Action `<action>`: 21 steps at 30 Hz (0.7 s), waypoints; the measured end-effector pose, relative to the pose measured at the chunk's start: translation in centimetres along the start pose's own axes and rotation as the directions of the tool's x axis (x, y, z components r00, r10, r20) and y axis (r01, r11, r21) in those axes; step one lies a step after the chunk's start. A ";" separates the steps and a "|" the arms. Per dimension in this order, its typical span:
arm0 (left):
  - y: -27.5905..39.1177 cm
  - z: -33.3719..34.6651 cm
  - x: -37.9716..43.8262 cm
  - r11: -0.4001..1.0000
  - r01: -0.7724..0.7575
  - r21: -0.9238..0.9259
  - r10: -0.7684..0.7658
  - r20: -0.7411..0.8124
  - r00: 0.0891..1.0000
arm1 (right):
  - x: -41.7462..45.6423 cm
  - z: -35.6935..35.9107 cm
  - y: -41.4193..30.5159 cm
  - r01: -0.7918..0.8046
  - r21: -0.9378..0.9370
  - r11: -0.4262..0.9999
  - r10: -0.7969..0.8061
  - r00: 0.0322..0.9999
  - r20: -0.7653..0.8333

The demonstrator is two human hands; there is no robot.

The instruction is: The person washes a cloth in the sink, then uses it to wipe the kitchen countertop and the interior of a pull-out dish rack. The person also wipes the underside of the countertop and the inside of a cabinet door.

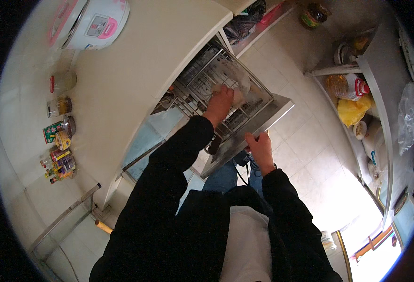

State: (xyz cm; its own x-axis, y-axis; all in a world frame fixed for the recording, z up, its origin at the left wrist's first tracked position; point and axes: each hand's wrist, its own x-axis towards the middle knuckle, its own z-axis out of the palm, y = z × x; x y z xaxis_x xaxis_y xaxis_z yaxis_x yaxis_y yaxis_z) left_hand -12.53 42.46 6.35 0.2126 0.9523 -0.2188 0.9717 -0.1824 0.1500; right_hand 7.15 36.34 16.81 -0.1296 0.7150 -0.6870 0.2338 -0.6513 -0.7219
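A pull-out wire basket drawer (263, 92) stands out from under the counter, with a metal front panel (277, 109). Inside the basket, my left hand (221, 103) is on a pale, crumpled cloth or bag (240, 97), its fingers bent over it. My right hand (260, 148) grips the top edge of the front panel near its middle, thumb on the upper side. A dark, rounded item (214, 145) lies at the basket's near corner. What lies beneath my left hand is hidden.
A pale counter (122, 70) carries a white and pink rice cooker (99, 26) and several jars (63, 81). Across the tiled floor (305, 130), a shelf unit (379, 102) holds an oil bottle (344, 86) and a yellow bag (354, 110). Another open drawer (268, 26) holds a black bag.
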 end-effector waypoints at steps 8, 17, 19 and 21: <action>4.6 -0.2 -1.4 0.994 -0.086 -0.067 0.093 0.108 0.990 | 0.1 0.6 0.4 0.010 0.076 0.997 -0.006 0.998 -0.058; 4.8 1.0 -1.9 0.933 -0.089 -0.347 0.154 0.164 0.974 | 0.6 0.2 1.3 -0.039 -0.024 0.999 0.039 0.999 -0.019; 3.3 0.7 -1.9 0.863 -0.179 -0.472 0.241 0.075 0.968 | 0.7 0.2 1.2 -0.035 -0.034 0.999 0.035 0.999 -0.013; 1.3 -3.5 -1.1 0.814 -0.050 -0.579 0.105 0.063 0.993 | 0.5 -0.1 0.2 -0.056 -0.069 0.996 0.053 0.998 -0.035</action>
State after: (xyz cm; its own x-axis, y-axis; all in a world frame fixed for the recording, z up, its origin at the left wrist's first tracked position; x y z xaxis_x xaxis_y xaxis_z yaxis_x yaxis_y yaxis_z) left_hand -11.87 42.06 10.12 0.3195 0.9107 -0.2617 0.7210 -0.0544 0.6908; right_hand 7.20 36.58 16.36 -0.0829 0.6877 -0.7213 0.3068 -0.6710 -0.6750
